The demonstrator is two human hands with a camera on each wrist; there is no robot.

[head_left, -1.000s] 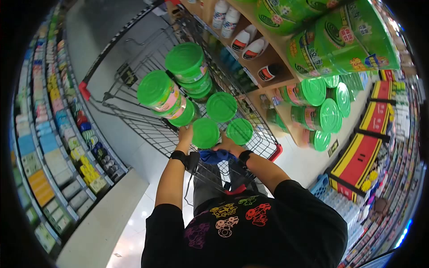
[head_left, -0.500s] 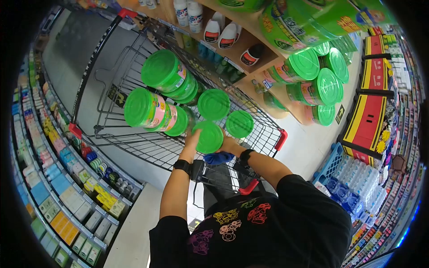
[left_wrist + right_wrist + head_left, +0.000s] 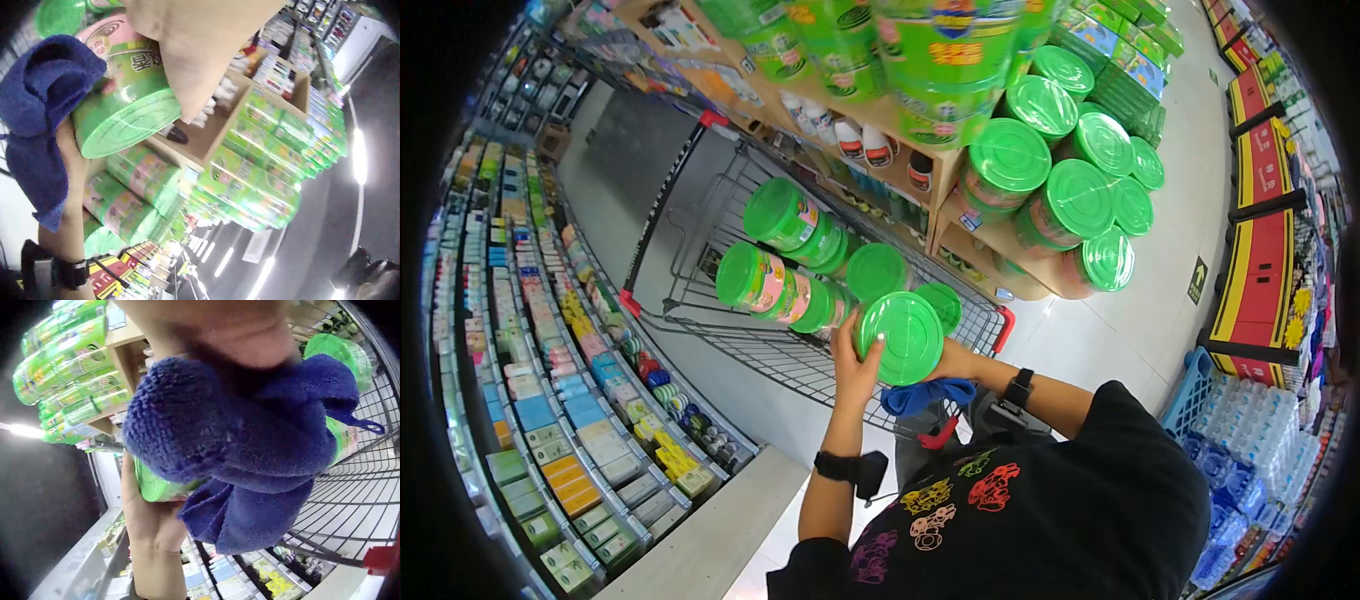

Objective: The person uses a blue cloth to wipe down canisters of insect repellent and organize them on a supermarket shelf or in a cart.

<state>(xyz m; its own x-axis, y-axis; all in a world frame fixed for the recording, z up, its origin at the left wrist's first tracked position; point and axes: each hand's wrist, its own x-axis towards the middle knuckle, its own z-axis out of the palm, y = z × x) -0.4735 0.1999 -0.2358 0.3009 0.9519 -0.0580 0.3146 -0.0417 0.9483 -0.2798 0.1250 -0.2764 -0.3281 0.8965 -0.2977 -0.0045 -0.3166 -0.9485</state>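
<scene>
A round green-lidded tub is held above the shopping cart, close in front of the body. Its label shows a dark coil on pink in the left wrist view. My left hand grips its left side, thumb over the lid's edge. On its other side my right hand holds it, with a bunched blue cloth in that same hand. The cloth hides most of the right fingers in the right wrist view. Just beyond, more green-lidded tubs stand in the cart, some stacked.
A wooden shelf with white bottles stands beyond the cart. More green-lidded tubs crowd its end. Shelves of small boxed goods line the left. A blue crate and packed bottles are at right.
Both hands have lifted the tub up out of the cart toward the body, and its lid looks larger. The head view has swung, showing more of the shelf's stacked tubs.
</scene>
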